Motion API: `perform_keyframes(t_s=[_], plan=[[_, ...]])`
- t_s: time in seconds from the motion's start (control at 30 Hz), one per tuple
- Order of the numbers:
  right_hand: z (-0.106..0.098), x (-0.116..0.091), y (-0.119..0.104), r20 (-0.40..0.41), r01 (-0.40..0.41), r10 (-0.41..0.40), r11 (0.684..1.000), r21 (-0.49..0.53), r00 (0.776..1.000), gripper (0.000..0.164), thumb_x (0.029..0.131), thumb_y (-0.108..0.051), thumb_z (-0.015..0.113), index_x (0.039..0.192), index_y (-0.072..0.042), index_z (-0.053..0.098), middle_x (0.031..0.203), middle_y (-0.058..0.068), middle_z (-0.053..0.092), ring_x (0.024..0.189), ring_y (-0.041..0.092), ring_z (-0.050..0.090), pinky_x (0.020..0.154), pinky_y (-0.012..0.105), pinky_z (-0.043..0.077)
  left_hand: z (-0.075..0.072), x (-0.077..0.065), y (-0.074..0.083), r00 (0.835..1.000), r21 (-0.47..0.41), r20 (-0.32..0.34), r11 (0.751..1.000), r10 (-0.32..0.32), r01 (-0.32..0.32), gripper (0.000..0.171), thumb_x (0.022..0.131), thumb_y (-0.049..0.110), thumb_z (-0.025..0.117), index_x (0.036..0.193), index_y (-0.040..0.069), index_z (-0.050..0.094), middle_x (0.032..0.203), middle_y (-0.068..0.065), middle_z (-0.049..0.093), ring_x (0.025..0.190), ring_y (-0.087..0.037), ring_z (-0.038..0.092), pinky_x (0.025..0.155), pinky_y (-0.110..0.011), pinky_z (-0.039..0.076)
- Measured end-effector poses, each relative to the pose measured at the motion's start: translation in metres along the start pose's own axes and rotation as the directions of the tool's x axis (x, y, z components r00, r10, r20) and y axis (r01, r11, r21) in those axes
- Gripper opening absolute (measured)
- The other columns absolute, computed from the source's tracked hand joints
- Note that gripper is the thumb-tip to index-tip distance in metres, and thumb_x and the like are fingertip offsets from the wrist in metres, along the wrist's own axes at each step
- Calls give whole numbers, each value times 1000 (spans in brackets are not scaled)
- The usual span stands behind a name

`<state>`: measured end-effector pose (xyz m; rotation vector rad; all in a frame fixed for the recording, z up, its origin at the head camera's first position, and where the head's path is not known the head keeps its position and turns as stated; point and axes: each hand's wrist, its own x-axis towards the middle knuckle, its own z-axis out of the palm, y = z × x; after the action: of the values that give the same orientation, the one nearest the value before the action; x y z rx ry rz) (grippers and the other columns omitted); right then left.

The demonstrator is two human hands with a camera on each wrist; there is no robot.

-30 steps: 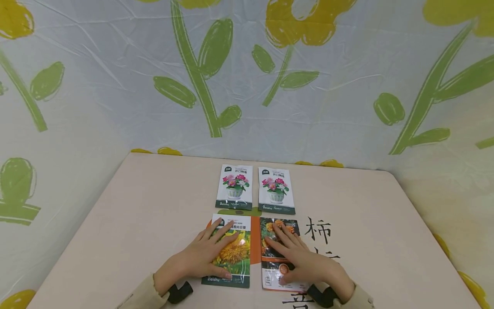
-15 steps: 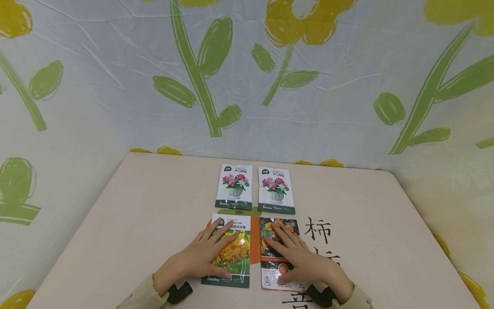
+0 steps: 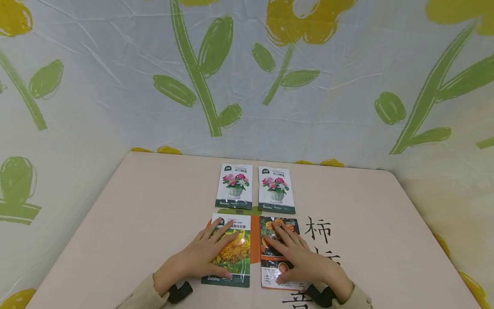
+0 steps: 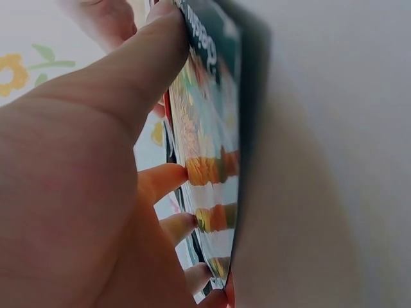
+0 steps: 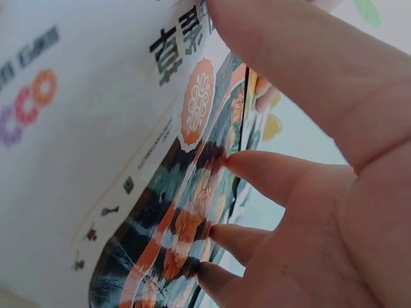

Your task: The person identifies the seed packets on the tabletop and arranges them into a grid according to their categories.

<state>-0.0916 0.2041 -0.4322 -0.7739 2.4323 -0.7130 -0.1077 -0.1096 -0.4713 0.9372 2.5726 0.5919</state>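
Observation:
My left hand [image 3: 206, 253] lies with spread fingers on a seed packet with a yellow sunflower picture [image 3: 241, 253]. Its fingertips touch the packet's glossy front in the left wrist view, the thumb near the dark green bottom band. Beside it, my right hand [image 3: 299, 257] rests spread on a seed packet with orange marigolds [image 3: 270, 274], black above and white below. The right wrist view shows these fingertips [image 5: 231, 160] on the printed flowers. Two matching white seed packets lie behind in a row: the left one [image 3: 234, 186] and the right one [image 3: 276, 191], each picturing pink flowers in a pot.
The pale pink table [image 3: 154, 206] carries a printed orange shape [image 3: 255, 240] under the packets and black characters [image 3: 319, 230] to the right. A white curtain [image 3: 328, 111] with yellow flowers and green stems surrounds the back and sides.

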Motion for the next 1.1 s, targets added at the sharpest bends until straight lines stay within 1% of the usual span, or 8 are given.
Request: perform_keyframes(t_s=[0.3, 0.43, 0.53, 0.7, 0.93, 1.1], plan=[[1, 0, 1, -4, 20, -20, 1000, 2, 1000, 94, 83, -47, 76, 158, -17, 27, 165, 17, -1, 148, 45, -10, 108, 76, 4, 2, 1, 0, 1000, 0, -11, 1000, -2, 2, 100, 76, 73, 66, 157, 25, 31, 167, -4, 10, 151, -37, 0, 114, -66, 17], [1, 0, 2, -9, 31, -31, 999, -9, 999, 93, 83, -47, 76, 158, -18, 28, 165, 18, -2, 148, 46, -10, 107, 78, 6, 1, 1, 1, 1000, -8, -7, 1000, -9, 9, 100, 76, 72, 67, 156, 25, 31, 167, -4, 10, 151, -37, -1, 114, -65, 17], [1, 0, 2, -9, 30, -30, 999, -10, 1000, 93, 84, -47, 76, 158, -18, 28, 165, 18, -1, 148, 46, -10, 107, 77, 5, -1, 1, 2, 1000, -26, -8, 1000, -13, 13, 99, 76, 70, 69, 156, 24, 32, 167, -4, 10, 151, -38, -1, 114, -66, 17], [1, 0, 1, -8, 20, -20, 1000, -3, 1000, 93, 83, -48, 76, 158, -19, 28, 165, 18, -2, 148, 46, -10, 107, 77, 5, -3, 0, 4, 1000, -38, -6, 999, -18, 18, 99, 76, 69, 70, 156, 24, 32, 166, -4, 11, 150, -40, -2, 114, -67, 14], [2, 1, 1, -16, 32, -32, 999, -22, 999, 94, 83, -46, 77, 158, -18, 29, 165, 19, -3, 148, 45, -10, 108, 76, 5, -4, 0, 5, 1000, -39, -16, 999, -14, 13, 100, 75, 69, 70, 155, 24, 33, 166, -5, 12, 150, -40, -3, 114, -67, 14], [3, 2, 1, -13, 18, -18, 1000, -5, 1000, 94, 83, -45, 77, 158, -17, 28, 165, 18, -3, 148, 45, -11, 108, 76, 3, -5, -1, 6, 1000, -42, -19, 999, -18, 17, 99, 75, 69, 70, 155, 24, 34, 166, -5, 12, 150, -40, -4, 114, -67, 13]])
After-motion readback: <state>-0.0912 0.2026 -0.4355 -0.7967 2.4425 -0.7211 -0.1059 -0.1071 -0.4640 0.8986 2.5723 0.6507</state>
